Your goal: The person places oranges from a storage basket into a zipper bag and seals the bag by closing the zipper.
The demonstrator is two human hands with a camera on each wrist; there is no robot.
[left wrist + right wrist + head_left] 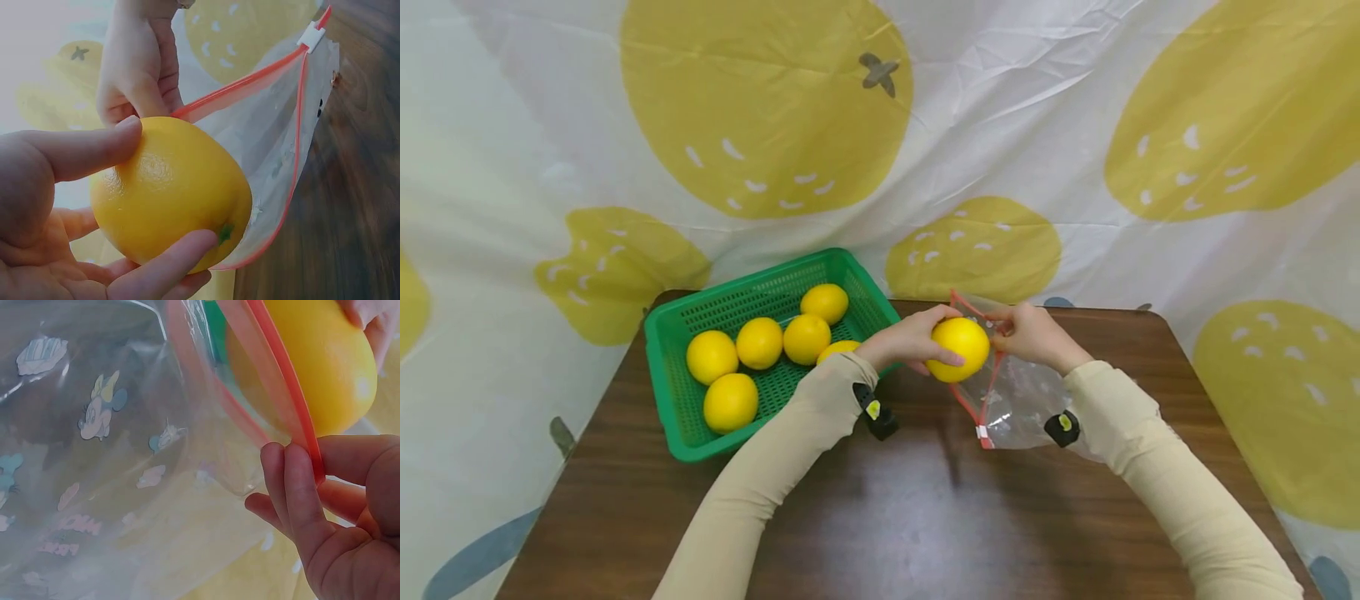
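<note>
Right of centre, the left hand (pixel 910 337) grips one yellow fruit (pixel 966 348), not yet inside the bag (pixel 1026 404) whose rim (pixel 285 372) the right hand (pixel 1033 333) pinches, and six fruits (pixel 731 403) lie in the basket (pixel 666 379) at left.

Light glints off the smooth, glossy skin of a yellow fruit (pixel 958 350), finely dimpled at the highlight, beside a bag (pixel 1030 400) of shiny, crinkled clear plastic with a smooth red plastic edge (pixel 250 82) and a hard-looking white plastic slider (pixel 311 37). A perforated green plastic basket (pixel 752 296) sits on a glossy, dark wood-grain tabletop (pixel 865 533); matt cream cloth sleeves (pixel 760 483) meet a creased, faintly shiny fabric-like backdrop (pixel 1000 125).
</note>
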